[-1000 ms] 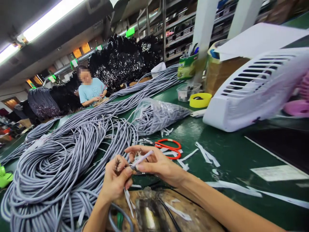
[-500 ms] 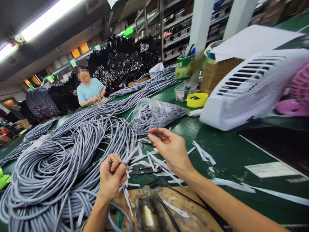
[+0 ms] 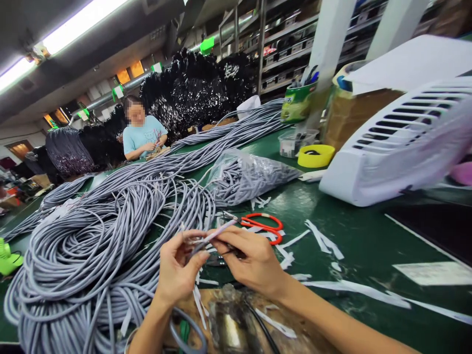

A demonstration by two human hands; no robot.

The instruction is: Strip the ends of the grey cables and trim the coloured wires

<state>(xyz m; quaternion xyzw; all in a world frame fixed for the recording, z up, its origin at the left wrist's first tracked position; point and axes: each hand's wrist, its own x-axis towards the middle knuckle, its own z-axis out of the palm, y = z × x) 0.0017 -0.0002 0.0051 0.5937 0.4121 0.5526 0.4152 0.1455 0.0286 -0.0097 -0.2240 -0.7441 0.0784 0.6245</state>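
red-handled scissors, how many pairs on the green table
1 pair: the red-handled scissors lie on the green table just beyond the bare right hand, among white strips. More could be hidden under the grey cable coils.

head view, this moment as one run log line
left hand: holding pale-tipped cable | right hand: at its pale end | red-handled scissors: on green table | clear bag: beside grey cables
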